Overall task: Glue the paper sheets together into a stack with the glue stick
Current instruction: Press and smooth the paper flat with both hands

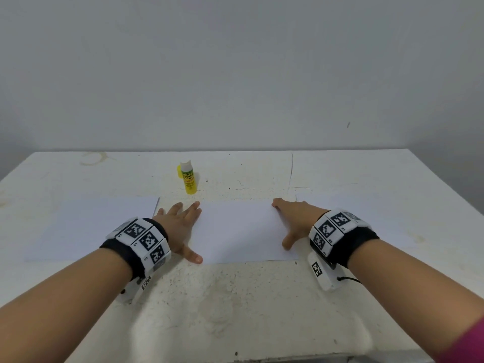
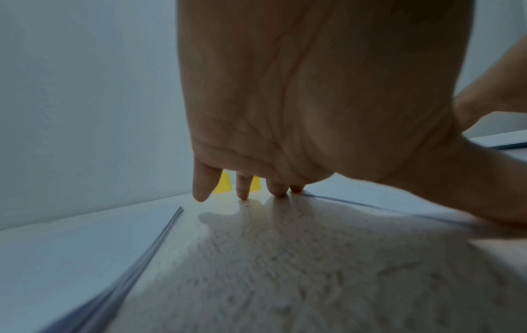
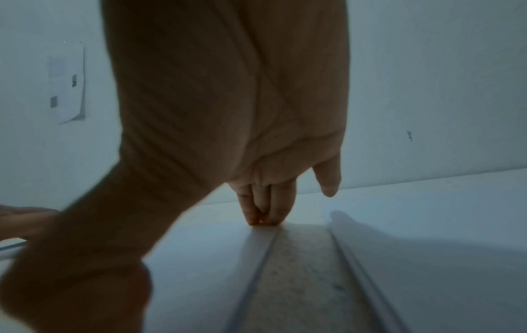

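Observation:
A white sheet (image 1: 241, 231) lies flat in the middle of the table, between my two hands. My left hand (image 1: 183, 221) rests spread at the sheet's left edge, its thumb on the near left corner. My right hand (image 1: 293, 218) presses the far right corner with straight fingertips (image 3: 263, 217). A pile of sheets (image 1: 91, 226) lies to the left, its layered edge (image 2: 148, 252) showing in the left wrist view. Another paper (image 1: 379, 218) lies to the right. A yellow glue stick (image 1: 188, 176) stands upright, capped, behind the middle sheet.
The white table (image 1: 235, 297) is worn and speckled, with bare room at the front. A plain wall rises just behind its far edge. A paper note (image 3: 67, 83) hangs on the wall in the right wrist view.

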{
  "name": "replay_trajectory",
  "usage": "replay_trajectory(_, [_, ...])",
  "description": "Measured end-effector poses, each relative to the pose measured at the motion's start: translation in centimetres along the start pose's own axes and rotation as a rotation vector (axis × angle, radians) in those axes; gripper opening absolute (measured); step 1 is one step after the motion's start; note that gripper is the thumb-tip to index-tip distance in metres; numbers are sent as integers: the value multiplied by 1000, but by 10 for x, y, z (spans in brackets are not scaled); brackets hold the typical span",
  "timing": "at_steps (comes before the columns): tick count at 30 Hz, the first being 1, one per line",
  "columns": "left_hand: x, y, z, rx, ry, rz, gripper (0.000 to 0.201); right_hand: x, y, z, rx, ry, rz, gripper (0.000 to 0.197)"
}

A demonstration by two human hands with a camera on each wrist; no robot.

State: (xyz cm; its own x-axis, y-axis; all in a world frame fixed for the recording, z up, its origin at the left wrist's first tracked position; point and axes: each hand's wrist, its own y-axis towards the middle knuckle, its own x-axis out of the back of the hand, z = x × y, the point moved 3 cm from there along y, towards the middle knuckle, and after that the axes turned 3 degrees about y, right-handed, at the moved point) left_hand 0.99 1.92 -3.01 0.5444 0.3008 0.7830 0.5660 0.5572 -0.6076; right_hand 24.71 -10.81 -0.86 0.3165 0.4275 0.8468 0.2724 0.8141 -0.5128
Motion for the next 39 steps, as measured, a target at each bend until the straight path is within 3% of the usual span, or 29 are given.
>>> replay_trajectory(4, [2,-1,-1,2,23,-29,128,2,0,23,80,-209,-45,103])
replay_trajectory(8, [3,-3,6,-48,-37,-38,125,-6,3,39,184,-162,44,92])
replay_trajectory(10, [9,-6,14,-72,-121,-37,137,-6,3,38,189,-152,33,88])
replay_trajectory(11, [13,-7,17,-62,-154,-84,142,-6,3,38,189,-152,31,87])
replay_trajectory(13, [27,-6,17,22,-189,-311,134,-7,2,37,194,-153,36,87])
replay_trajectory(15, [39,-5,0,62,-241,-538,103,-7,0,38,200,-156,38,87])
replay_trajectory(16, [43,-5,-15,26,-274,-577,82,-6,0,38,198,-157,36,87])
replay_trajectory(17, [45,-4,-33,-46,-272,-557,69,-7,0,39,196,-159,34,87])
replay_trajectory(20, [38,6,-83,-207,-170,-324,69,-6,0,40,194,-171,17,88])
replay_trajectory(23, [28,17,-91,-190,-92,-168,73,-8,0,38,197,-181,23,89])
replay_trajectory(39, [11,-3,-5,-54,6,-64,74,-8,-4,33,190,-169,59,85])
